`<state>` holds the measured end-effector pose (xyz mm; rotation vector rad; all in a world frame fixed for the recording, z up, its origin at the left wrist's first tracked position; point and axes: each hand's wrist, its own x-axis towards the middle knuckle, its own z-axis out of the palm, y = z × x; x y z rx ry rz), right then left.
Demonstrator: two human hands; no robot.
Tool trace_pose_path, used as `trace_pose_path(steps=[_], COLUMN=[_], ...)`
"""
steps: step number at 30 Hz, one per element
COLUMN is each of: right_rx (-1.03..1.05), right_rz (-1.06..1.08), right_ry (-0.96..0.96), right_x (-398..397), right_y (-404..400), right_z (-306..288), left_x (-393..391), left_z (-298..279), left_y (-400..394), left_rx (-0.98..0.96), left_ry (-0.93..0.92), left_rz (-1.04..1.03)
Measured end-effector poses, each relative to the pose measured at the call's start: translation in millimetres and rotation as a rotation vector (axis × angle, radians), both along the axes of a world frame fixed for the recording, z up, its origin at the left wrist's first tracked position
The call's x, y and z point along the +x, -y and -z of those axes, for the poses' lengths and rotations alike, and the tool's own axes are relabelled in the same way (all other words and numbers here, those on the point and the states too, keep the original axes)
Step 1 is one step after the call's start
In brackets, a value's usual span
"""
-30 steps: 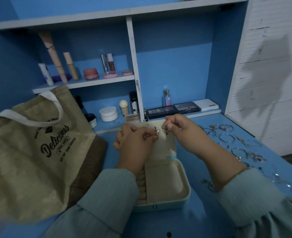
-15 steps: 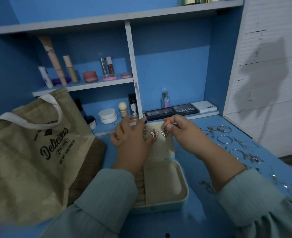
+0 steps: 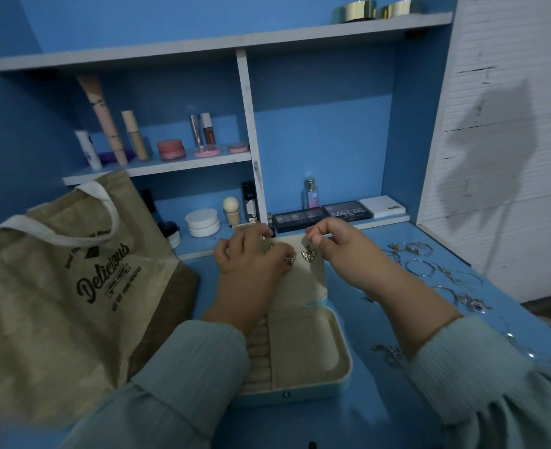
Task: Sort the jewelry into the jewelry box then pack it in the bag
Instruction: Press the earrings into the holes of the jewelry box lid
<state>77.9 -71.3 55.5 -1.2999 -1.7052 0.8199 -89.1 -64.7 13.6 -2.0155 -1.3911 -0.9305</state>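
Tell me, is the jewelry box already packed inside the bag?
No, the open jewelry box sits on the blue desk beside the bag, which lies to its left.

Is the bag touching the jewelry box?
Apart. The head view shows a strip of blue table between the bag and the jewelry box, though the left sleeve hides the nearer part.

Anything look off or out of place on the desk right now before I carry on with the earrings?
Nothing is spilled or damaged. The jewelry box lies open, butterfly earrings on its lid. The loose bracelets lie scattered, unsorted, beside the right hand. The bag is slumped by the left hand.
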Motion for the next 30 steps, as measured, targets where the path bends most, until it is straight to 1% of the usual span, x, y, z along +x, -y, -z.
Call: trace_pose_path(steps=[4, 8, 15, 25, 28, 30], right_rx=[0.015, 0.018, 0.030, 0.044, 0.034, 0.031], right_rz=[0.004, -0.001, -0.012, -0.013, -0.013, -0.014], right_ry=[0.020, 0.028, 0.025, 0.030, 0.025, 0.013], right_x=[-1, -1, -1, -1, -2, -3], right_y=[0, 0, 0, -2, -2, -2], right_z=[-1, -1, 0, 1, 0, 0], left_x=[-1, -4, -2, -2, -5, -6], left_z=[-2, -6, -3, -4, -3, -2], left_y=[-3, -6, -10, -12, -11, -11], left_rx=[-0.004, 0.021, 0.059, 0.118, 0.103, 0.079], left_ry=[-0.181, -0.278, -0.264, -0.295, -0.305, -0.281], left_rz=[0.055, 0.037, -0.001, 0.029, 0.045, 0.029])
